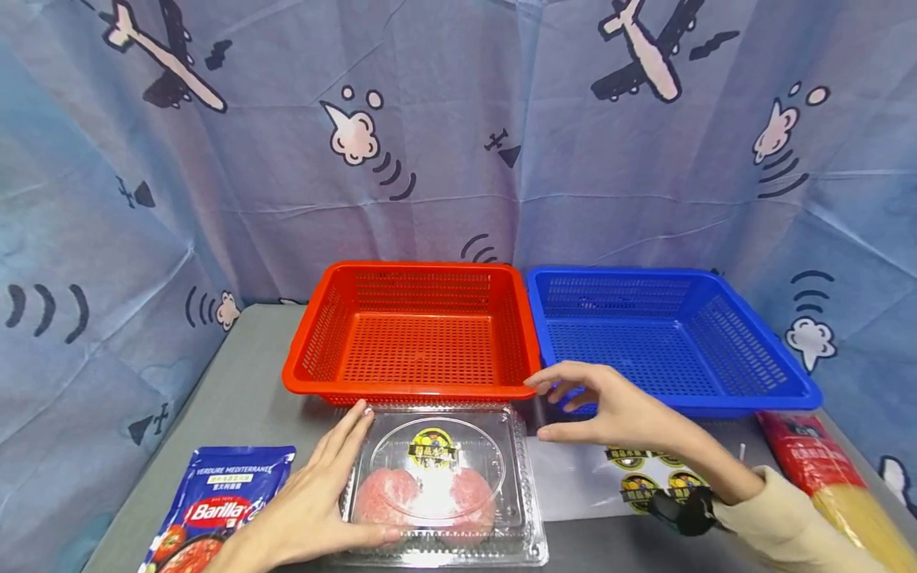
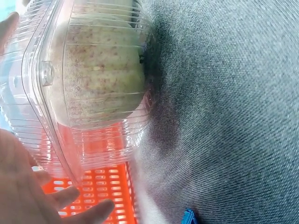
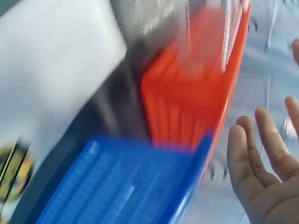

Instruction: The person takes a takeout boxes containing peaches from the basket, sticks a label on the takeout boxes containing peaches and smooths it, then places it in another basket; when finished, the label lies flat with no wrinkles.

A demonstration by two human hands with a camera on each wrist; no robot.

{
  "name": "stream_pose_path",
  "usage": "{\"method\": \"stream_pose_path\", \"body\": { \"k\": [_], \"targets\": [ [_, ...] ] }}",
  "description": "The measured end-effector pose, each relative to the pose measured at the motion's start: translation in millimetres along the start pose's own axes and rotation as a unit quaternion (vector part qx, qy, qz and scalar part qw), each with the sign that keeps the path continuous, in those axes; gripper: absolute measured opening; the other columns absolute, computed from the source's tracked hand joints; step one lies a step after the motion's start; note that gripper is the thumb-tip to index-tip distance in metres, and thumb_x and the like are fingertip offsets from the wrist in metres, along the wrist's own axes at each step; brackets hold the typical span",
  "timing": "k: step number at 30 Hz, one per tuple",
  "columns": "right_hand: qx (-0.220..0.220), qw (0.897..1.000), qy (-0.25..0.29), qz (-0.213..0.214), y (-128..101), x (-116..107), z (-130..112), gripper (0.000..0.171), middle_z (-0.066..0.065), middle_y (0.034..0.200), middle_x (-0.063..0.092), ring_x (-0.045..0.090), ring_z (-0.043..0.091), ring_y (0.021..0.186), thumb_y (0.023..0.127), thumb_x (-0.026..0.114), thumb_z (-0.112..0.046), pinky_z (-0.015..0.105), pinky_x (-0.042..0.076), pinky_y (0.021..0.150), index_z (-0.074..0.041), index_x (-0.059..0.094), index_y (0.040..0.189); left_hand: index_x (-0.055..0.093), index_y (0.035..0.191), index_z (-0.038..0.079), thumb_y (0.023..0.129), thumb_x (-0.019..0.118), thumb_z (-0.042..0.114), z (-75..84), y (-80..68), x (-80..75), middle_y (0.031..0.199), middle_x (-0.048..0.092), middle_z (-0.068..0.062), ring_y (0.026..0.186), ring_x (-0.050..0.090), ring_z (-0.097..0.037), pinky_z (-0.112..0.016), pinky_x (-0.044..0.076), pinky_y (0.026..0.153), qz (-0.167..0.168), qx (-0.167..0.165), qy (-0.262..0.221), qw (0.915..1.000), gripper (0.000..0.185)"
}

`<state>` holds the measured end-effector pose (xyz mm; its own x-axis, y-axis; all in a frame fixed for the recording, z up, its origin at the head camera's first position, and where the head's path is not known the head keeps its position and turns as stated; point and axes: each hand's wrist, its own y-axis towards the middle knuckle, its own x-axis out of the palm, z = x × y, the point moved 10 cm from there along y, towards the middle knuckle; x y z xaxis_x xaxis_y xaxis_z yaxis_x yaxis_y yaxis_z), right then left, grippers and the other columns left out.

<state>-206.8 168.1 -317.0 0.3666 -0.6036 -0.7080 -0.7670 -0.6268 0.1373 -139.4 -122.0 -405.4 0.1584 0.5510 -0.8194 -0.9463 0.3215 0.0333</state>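
Note:
A clear plastic clamshell box (image 1: 458,446) with two reddish round fruits (image 1: 390,493) lies on the grey table in front of the red basket (image 1: 411,334). My left hand (image 1: 337,477) rests on the box's left side, fingers straight along the lid and thumb at its front edge. In the left wrist view the box (image 2: 93,79) fills the upper left, with the straight fingers (image 2: 70,205) below it. My right hand (image 1: 552,407) hovers open and holds nothing, just above the front corners where the red and blue baskets (image 1: 666,342) meet. Its spread fingers (image 3: 261,158) show in the blurred right wrist view.
A blue Barilla sauce pouch (image 1: 215,505) lies at the front left. A white sheet of round stickers (image 1: 630,469) lies under my right forearm, and a long spaghetti pack (image 1: 824,477) at the right edge. Printed blue cloth walls in the table (image 1: 236,398) on three sides.

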Motion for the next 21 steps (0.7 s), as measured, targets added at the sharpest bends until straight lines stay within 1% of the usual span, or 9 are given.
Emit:
{"method": "stream_pose_path", "body": {
  "k": [7,10,11,13,15,17,18,20,21],
  "targets": [
    [0.077,0.990,-0.091,0.074,-43.1,-72.7,45.3,0.054,0.003,0.130,0.068,0.058,-0.007,0.108,0.084,0.085,-0.024,0.023,0.056,0.089,-0.025,0.064,0.134,0.014,0.166,0.029,0.066,0.077,0.079,0.8,-0.3,-1.7,0.174,0.009,0.008,0.152,0.030,-0.039,-0.082,0.042,0.093,0.012,0.011,0.003,0.9999,0.128],
    [0.115,0.982,-0.115,0.097,-65.8,-102.5,74.9,0.058,0.002,0.135,0.063,0.050,-0.017,0.108,0.085,0.084,-0.022,0.013,0.051,0.087,-0.025,0.061,0.138,0.014,0.166,0.028,0.066,0.078,0.078,2.0,-0.8,-2.4,0.174,0.010,0.007,0.152,0.031,-0.039,-0.080,0.043,0.095,0.019,0.020,0.004,0.9996,0.129],
    [0.127,0.979,-0.119,0.104,-73.9,-112.4,85.3,0.060,0.003,0.138,0.061,0.049,-0.018,0.109,0.085,0.084,-0.021,0.010,0.049,0.086,-0.023,0.060,0.140,0.014,0.166,0.027,0.066,0.078,0.078,2.6,-1.1,-2.6,0.174,0.011,0.006,0.152,0.031,-0.038,-0.079,0.043,0.096,0.022,0.025,0.004,0.9994,0.129],
    [0.158,0.972,-0.129,0.116,-89.9,-131.2,105.7,0.063,0.010,0.144,0.055,0.055,-0.002,0.117,0.086,0.083,-0.022,0.006,0.045,0.081,-0.019,0.057,0.143,0.013,0.166,0.028,0.066,0.079,0.078,3.6,-1.6,-3.1,0.174,0.011,0.006,0.152,0.031,-0.038,-0.077,0.044,0.097,0.027,0.034,0.005,0.9990,0.129],
    [0.200,0.963,-0.131,0.124,-104.7,-147.2,126.1,0.070,0.022,0.153,0.045,0.052,0.024,0.129,0.089,0.081,-0.026,0.021,0.051,0.094,-0.013,0.050,0.150,0.014,0.166,0.027,0.067,0.079,0.077,4.8,-2.1,-4.2,0.174,0.012,0.005,0.151,0.031,-0.038,-0.076,0.045,0.098,0.034,0.046,0.005,0.9984,0.128],
    [0.246,0.952,-0.134,0.125,-119.6,-161.7,145.4,0.079,0.035,0.157,0.031,0.038,0.052,0.135,0.092,0.077,-0.032,0.049,0.049,0.105,-0.006,0.039,0.156,0.017,0.165,0.026,0.069,0.080,0.073,6.1,-2.6,-6.5,0.173,0.015,0.002,0.150,0.032,-0.040,-0.075,0.044,0.099,0.042,0.060,0.004,0.9973,0.124],
    [0.269,0.945,-0.136,0.125,-127.2,-168.0,154.1,0.083,0.040,0.158,0.023,0.029,0.064,0.133,0.094,0.075,-0.036,0.064,0.043,0.105,-0.003,0.033,0.158,0.020,0.165,0.026,0.070,0.081,0.071,6.4,-2.7,-8.0,0.173,0.016,0.001,0.149,0.033,-0.041,-0.076,0.044,0.099,0.046,0.064,0.002,0.9969,0.121],
    [0.309,0.933,-0.138,0.126,-142.3,-178.2,170.5,0.091,0.044,0.159,0.008,0.014,0.070,0.137,0.096,0.069,-0.042,0.086,0.025,0.095,0.000,0.021,0.161,0.025,0.164,0.027,0.073,0.082,0.065,6.4,-2.6,-11.3,0.172,0.020,-0.001,0.147,0.036,-0.044,-0.077,0.044,0.097,0.055,0.069,-0.006,0.9961,0.114],
    [0.322,0.928,-0.141,0.127,-149.5,-182.9,177.2,0.093,0.044,0.160,0.004,0.009,0.072,0.137,0.097,0.068,-0.044,0.088,0.021,0.096,0.000,0.017,0.161,0.026,0.163,0.028,0.074,0.082,0.062,6.1,-2.4,-13.0,0.171,0.022,-0.002,0.145,0.039,-0.046,-0.077,0.045,0.096,0.059,0.071,-0.013,0.9956,0.110]
  ]
}}
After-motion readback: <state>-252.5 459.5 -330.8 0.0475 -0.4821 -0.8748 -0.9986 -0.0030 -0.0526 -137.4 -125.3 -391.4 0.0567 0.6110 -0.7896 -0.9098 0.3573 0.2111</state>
